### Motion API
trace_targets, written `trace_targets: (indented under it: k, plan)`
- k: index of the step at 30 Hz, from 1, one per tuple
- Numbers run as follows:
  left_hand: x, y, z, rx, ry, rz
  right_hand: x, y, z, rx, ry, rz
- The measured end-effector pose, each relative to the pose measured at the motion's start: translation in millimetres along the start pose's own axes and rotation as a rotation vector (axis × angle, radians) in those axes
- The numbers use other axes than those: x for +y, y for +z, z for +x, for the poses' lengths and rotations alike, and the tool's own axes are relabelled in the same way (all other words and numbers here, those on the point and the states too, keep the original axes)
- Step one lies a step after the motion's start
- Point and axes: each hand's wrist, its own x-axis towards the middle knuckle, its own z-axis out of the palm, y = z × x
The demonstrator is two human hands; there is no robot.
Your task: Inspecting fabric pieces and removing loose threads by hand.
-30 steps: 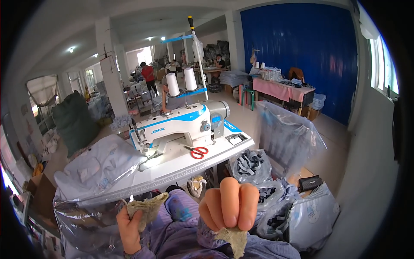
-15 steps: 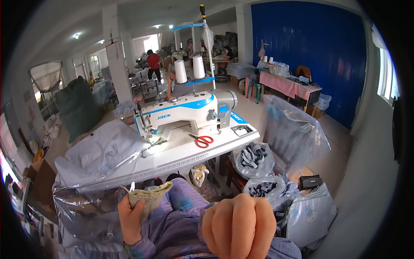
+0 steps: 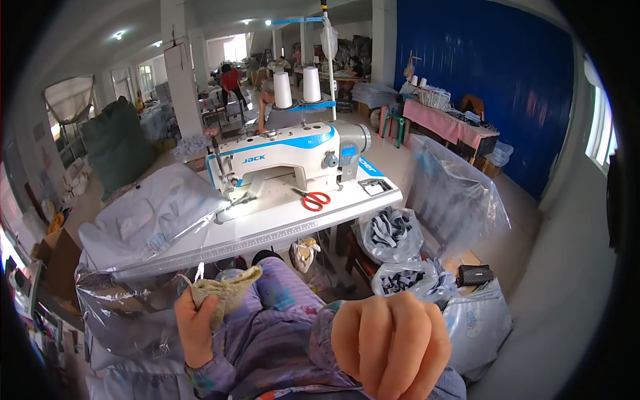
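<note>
My left hand (image 3: 193,327) is closed on a crumpled yellowish-green cloth (image 3: 230,299), held above my lap at the left. A small white tip sticks up beside it. Close to the camera at lower right, my right hand (image 3: 395,347) is curled with its knuckles toward me. Its fingertips are hidden, so anything in them cannot be seen. Beyond my knees stands a white and blue sewing machine (image 3: 280,157) on its white table (image 3: 280,223). Red-handled scissors (image 3: 313,200) lie on that table, right of the needle area.
Pale fabric under clear plastic (image 3: 150,213) covers the table's left end. Clear bags of dark fabric strips (image 3: 389,237) sit to the right, near a black pouch (image 3: 475,275). Two white thread cones (image 3: 311,85) stand behind the machine. Other people work farther back.
My right hand has shifted a little to the right and looks larger. The left hand, still with the cloth, is slightly farther left. A person in red at the back has bent forward.
</note>
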Motion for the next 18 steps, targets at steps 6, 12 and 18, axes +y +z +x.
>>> trace_targets:
  k: [6,12,18]
  plan:
    - [-2,-6,-3,0.000,0.001,0.019,6,9,-2,0.010,-0.005,-0.091]
    - [2,-2,-9,0.000,-0.038,0.020,-3,24,-5,0.066,-0.017,-0.116]
    - [8,11,-5,0.043,-0.039,-0.131,-10,-4,-21,0.117,0.082,-0.097]
